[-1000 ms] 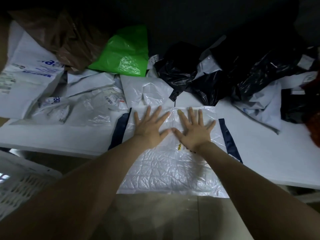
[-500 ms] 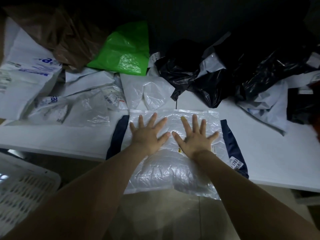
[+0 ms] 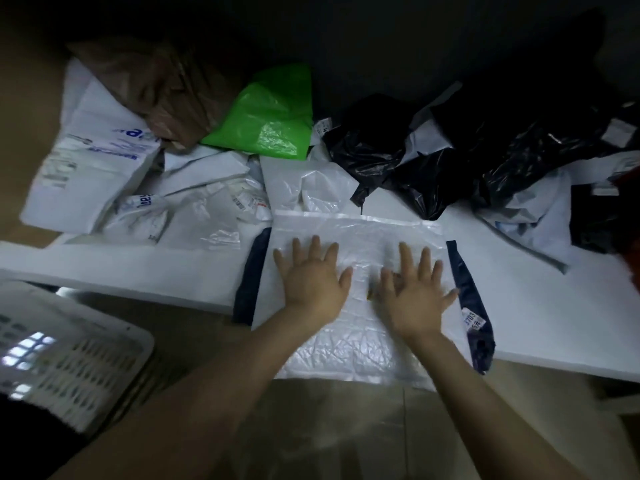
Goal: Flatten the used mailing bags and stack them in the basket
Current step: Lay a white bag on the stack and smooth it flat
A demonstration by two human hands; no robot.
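Both hands lie flat with fingers spread, gripping nothing: the left hand [image 3: 313, 277] and right hand [image 3: 415, 294] press on a clear bag [image 3: 360, 230] at the table's [image 3: 121, 268] near edge, atop a dark blue bag [image 3: 252, 271]. Slick film on slick film, overhanging the edge, could slide to the floor, and trapped air may puff it back up. Lower left stands the white latticed plastic basket [image 3: 104, 329]. Crumpled white bags [image 3: 104, 150], a glossy green bag [image 3: 270, 112] and creased black bags [image 3: 398, 157] crowd the back.
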